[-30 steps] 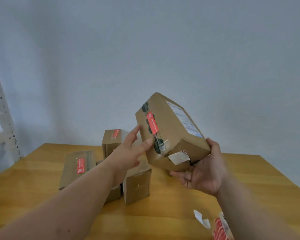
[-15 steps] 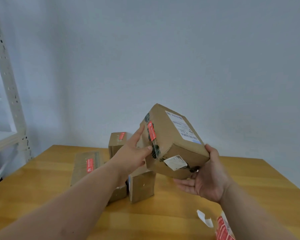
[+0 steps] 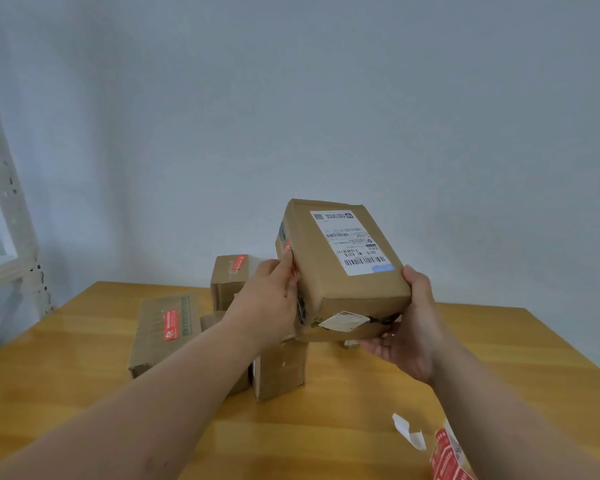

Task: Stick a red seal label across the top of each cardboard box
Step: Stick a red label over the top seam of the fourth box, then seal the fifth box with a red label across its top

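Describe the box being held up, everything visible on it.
The held cardboard box is brown, rectangular and creased, tilted above the wooden table. A white shipping label with barcodes covers its upper face; a small white sticker sits on the near end. A red seal label peeks at its left edge under the left hand. The right hand supports it.

Grey wall [image 3: 326, 98] (white shelving [image 3: 7, 202] left)
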Tool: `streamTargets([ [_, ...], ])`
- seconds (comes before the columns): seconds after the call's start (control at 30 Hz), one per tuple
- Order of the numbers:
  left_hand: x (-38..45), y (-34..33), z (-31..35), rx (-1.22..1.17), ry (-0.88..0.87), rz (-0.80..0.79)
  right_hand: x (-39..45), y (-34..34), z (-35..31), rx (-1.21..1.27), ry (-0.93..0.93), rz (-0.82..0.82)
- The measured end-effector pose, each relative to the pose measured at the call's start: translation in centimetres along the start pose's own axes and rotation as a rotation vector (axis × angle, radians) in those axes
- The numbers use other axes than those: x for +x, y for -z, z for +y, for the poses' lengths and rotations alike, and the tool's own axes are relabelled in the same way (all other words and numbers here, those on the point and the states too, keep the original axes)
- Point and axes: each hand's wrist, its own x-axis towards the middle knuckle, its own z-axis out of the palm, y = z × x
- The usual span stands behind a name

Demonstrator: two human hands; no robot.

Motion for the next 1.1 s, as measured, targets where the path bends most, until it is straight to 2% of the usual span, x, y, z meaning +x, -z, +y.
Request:
streamTargets([
  [0.07,-0.1,-0.3,0.3,-0.027,0.01,-0.035,0.0,-0.4,-0.4,0.005,0.03,0.056],
  [0.13,-0.1,-0.3,0.8,-0.188,0.055,-0.091,0.1,-0.8,-0.7,0.017,0.062,0.107],
  [0.23,-0.2,0.1,1.0,-0.424,0.206,-0.131,0.1,-1.1,-1.0,-0.011,0.116,0.161],
  [0.3,-0.2,0.7,0.4,-0.48,0.311,-0.189,0.1,-1.2,-1.2,-0.062,0.164,0.179],
  [0.37,-0.2,1.2,-0.6,-0.451,0.34,-0.198,0.2,-1.2,-1.6,-0.109,0.21,0.209],
  [0.43,0.0,1.5,-1.9,-0.431,0.351,-0.119,0.7,-1.6,-2.0,-0.205,0.255,0.266],
  [0.53,0.3,1.7,-3.5,-0.368,0.353,-0.029,1.5,-2.3,-2.2,-0.508,0.321,0.348],
  [0.7,1.6,1.2,-5.8,-0.277,0.339,0.006,2.9,-3.8,-1.8,-0.849,0.368,0.353],
  [0.9,4.1,1.0,-8.4,-0.198,0.372,0.046,5.5,-5.5,-1.3,-1.073,0.4,0.38],
  [1.1,7.0,1.4,-11.1,-0.123,0.452,0.065,8.7,-6.9,-0.7,-1.199,0.313,0.352],
])
